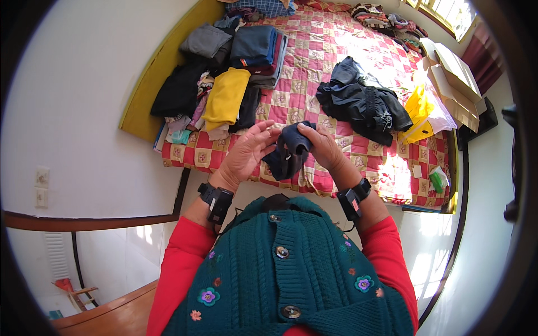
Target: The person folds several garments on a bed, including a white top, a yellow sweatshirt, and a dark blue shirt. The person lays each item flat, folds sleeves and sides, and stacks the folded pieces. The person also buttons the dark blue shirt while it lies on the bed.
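My right hand [323, 145] grips a small dark navy cloth garment [290, 149], its thumb on top of a rolled or bunched part. The garment hangs down over the near edge of the bed. Just left of it, my left hand [254, 149] is raised with its fingers apart and its palm turned towards the cloth; whether a fingertip touches it I cannot tell. Beyond my right hand lies a loose heap of black and dark blue clothes [363, 101]. A folded yellow garment [226, 96] lies beyond my left hand.
Folded dark trousers [253, 45] and black clothes [178, 90] are stacked by the yellow headboard [145, 96]. On the checked bedspread [290, 92], a yellow plastic bag [420, 113] and an open cardboard box [454, 84] stand right. A green packet [438, 179] lies near the right corner.
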A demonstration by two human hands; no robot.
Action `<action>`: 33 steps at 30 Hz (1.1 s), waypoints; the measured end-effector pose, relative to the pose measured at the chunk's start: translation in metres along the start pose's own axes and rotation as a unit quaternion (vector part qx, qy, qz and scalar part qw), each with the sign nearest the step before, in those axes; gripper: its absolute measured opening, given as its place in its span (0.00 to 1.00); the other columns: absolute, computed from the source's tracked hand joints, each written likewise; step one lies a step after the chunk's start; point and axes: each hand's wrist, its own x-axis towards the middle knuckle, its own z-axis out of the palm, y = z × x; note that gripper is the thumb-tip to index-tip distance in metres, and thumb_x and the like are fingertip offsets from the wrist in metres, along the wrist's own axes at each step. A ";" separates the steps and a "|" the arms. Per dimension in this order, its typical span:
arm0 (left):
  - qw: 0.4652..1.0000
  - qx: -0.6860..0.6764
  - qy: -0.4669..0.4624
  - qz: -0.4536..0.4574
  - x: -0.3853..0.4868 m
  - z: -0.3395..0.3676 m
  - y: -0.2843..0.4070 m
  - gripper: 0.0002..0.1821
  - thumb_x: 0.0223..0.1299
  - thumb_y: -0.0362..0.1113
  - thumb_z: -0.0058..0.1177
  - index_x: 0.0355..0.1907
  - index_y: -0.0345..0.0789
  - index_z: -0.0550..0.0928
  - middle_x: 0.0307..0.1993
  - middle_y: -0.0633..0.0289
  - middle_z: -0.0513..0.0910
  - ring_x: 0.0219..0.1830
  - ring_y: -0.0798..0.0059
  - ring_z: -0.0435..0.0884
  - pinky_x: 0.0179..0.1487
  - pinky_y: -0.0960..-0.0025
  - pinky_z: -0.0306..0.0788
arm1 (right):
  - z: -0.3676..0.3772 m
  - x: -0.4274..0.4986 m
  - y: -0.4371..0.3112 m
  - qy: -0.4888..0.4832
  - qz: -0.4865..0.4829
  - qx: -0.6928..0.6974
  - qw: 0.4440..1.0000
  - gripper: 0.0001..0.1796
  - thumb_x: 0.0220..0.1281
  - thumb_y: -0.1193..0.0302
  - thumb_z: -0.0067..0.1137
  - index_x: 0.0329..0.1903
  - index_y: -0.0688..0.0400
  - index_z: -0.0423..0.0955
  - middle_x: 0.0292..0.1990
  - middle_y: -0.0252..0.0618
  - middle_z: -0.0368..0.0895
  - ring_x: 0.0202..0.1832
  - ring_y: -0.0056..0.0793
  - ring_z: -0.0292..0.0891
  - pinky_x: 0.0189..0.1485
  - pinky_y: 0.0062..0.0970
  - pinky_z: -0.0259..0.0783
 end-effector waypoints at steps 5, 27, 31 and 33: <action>0.984 0.176 -0.038 -0.011 -0.003 0.007 -0.010 0.35 0.56 0.28 0.60 0.67 0.36 0.63 0.58 0.62 0.71 0.59 0.74 0.71 0.63 0.71 0.66 | -0.002 -0.006 0.014 0.035 -0.267 -0.248 0.931 0.32 0.46 0.84 0.58 0.59 0.63 0.65 0.41 0.56 0.77 0.40 0.56 0.75 0.43 0.40 0.72; 0.999 -0.001 0.030 0.043 -0.018 0.020 0.007 0.20 0.73 0.40 0.42 0.61 0.31 0.71 0.54 0.64 0.78 0.54 0.80 0.76 0.60 0.75 0.70 | -0.001 -0.005 0.017 0.026 0.171 0.296 0.939 0.19 0.71 0.60 0.50 0.53 0.61 0.75 0.37 0.32 0.82 0.37 0.15 0.77 0.43 0.17 0.74; 0.992 0.063 0.036 0.099 -0.021 0.022 0.007 0.20 0.74 0.39 0.40 0.62 0.30 0.70 0.57 0.61 0.75 0.58 0.76 0.74 0.65 0.73 0.66 | 0.008 -0.003 0.014 0.031 0.138 0.195 0.970 0.19 0.69 0.63 0.53 0.56 0.62 0.73 0.41 0.34 0.81 0.41 0.16 0.76 0.47 0.18 0.72; 0.993 0.048 0.031 0.103 -0.020 0.022 0.007 0.20 0.74 0.38 0.39 0.63 0.30 0.68 0.59 0.59 0.73 0.59 0.75 0.73 0.66 0.73 0.65 | 0.014 0.000 0.010 0.024 0.106 0.156 0.982 0.22 0.69 0.64 0.54 0.60 0.63 0.70 0.45 0.35 0.80 0.45 0.19 0.75 0.51 0.21 0.71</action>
